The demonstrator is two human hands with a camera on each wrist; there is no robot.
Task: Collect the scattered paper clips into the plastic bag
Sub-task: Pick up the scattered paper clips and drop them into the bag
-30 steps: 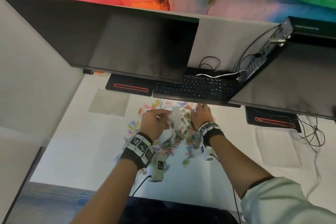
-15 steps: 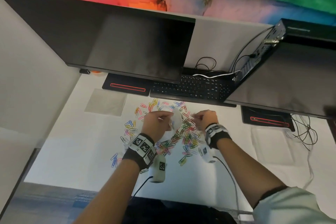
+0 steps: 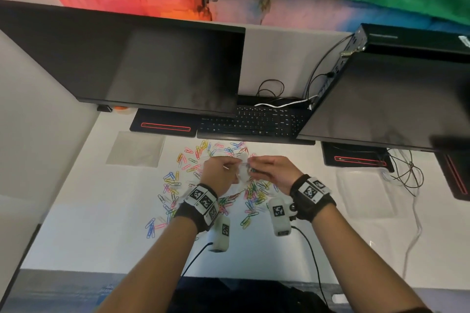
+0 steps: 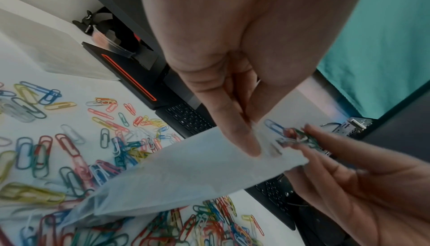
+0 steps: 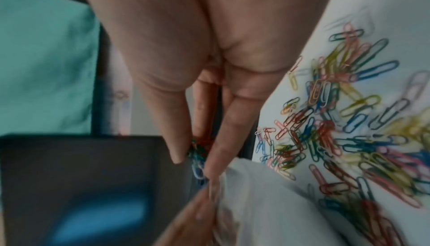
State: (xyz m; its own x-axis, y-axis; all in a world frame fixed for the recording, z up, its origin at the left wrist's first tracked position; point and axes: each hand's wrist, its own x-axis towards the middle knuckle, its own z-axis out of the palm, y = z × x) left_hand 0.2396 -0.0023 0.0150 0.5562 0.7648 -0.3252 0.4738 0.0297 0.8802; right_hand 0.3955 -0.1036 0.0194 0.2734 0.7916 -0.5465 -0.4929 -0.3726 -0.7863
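Observation:
Many coloured paper clips (image 3: 178, 180) lie scattered on the white desk (image 3: 101, 236). My left hand (image 3: 221, 173) pinches the mouth of a clear plastic bag (image 4: 186, 172), held above the clips. My right hand (image 3: 272, 170) pinches a small bunch of paper clips (image 4: 295, 137) right at the bag's opening. In the right wrist view the bunch of clips (image 5: 197, 150) sits between thumb and fingers, touching the bag's edge (image 5: 246, 185). The bag (image 3: 241, 173) hangs between both hands, and its lower end reaches down among the clips.
A black keyboard (image 3: 254, 122) lies just behind the clips, under two dark monitors (image 3: 142, 63) (image 3: 396, 94). Monitor bases with red stripes (image 3: 165, 126) (image 3: 356, 159) flank it. A flat grey sheet (image 3: 134, 148) lies left. Cables (image 3: 407, 173) trail at the right.
My right hand lifted from the clips near the keyboard with a bunch pinched and came to the bag's mouth. The left hand kept holding the bag.

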